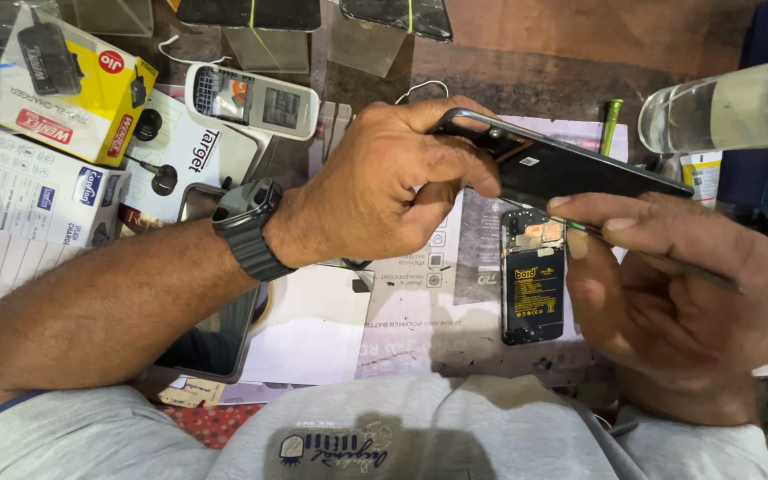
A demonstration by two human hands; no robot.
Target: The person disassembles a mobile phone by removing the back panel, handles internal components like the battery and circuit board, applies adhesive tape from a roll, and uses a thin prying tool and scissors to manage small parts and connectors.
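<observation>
- Head view: back cover (571,169) already off, pinched in left hand (393,182)
- Right hand (668,284) grips thin tool (660,258)
- Opened phone (532,277) on desk (526,53), battery still in

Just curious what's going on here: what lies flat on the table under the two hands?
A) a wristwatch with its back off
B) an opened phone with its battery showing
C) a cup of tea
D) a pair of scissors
B: an opened phone lies on the papers with its dark battery exposed, while the left hand and right hand hold a black panel above it.
</observation>
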